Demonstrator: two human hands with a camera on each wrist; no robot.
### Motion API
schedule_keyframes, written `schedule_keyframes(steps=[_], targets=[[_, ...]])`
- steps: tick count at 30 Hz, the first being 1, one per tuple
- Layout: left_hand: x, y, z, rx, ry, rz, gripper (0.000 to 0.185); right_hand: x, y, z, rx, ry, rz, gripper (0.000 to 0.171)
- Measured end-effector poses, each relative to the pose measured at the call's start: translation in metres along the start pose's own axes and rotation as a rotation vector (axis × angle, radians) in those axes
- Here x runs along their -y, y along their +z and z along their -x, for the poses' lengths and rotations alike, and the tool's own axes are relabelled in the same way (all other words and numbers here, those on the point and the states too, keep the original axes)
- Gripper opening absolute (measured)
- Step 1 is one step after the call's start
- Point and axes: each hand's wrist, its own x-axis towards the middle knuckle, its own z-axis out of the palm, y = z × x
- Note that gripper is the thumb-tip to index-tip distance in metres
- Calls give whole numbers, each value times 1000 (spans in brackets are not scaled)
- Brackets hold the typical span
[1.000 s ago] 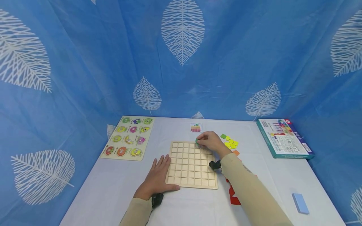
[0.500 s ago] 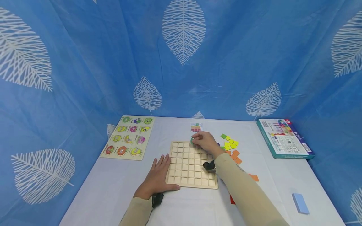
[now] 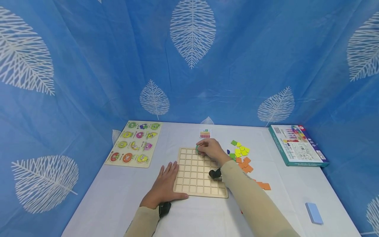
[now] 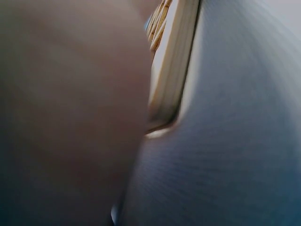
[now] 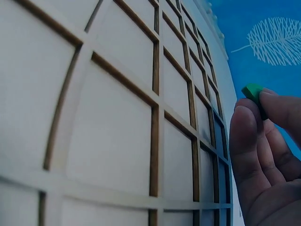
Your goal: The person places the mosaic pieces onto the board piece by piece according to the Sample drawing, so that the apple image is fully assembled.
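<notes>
Head: right hand (image 3: pixel 211 149) pinching green tile (image 3: pixel 197 148) above far edge of grid board (image 3: pixel 200 172); left hand (image 3: pixel 164 186) flat, relaxed, fingers straight, touching board's left edge on counter (image 3: pixel 118 197).
Left wrist: board edge (image 4: pixel 171 80) just beside hand.
Right wrist: green tile (image 5: pixel 254 91) between fingertips (image 5: pixel 247 122), over empty cells (image 5: pixel 117 141).

Bright, even head view — wrist views dim, close and blurred.

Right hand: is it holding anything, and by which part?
Yes. The right hand pinches a small green tile by its edges between fingertips, above the far rows of the wooden grid board.
</notes>
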Motion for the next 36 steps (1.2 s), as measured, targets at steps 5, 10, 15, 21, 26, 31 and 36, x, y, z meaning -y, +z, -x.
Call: schedule_keyframes(steps=[5,10,15,21,26,31,36], targets=[[0,-1,0,0,10,3,137,0,4,-2,-1,13,-27,23],[-2,-3,0,-10,17,6,135,1,8,-2,-5,41,-55,24],[-2,-3,-1,-10,15,-1,135,3,10,-2,-30,65,-73,21],[-3,-4,0,-7,-5,-1,135,6,15,-5,-57,48,-32,12],[-2,-3,-1,-7,-6,2,136,7,18,-6,-75,63,-36,9],[0,1,0,-19,7,1,137,7,17,-5,-71,64,-46,10],[0,1,1,-18,7,6,137,7,7,-4,-110,89,-49,10]])
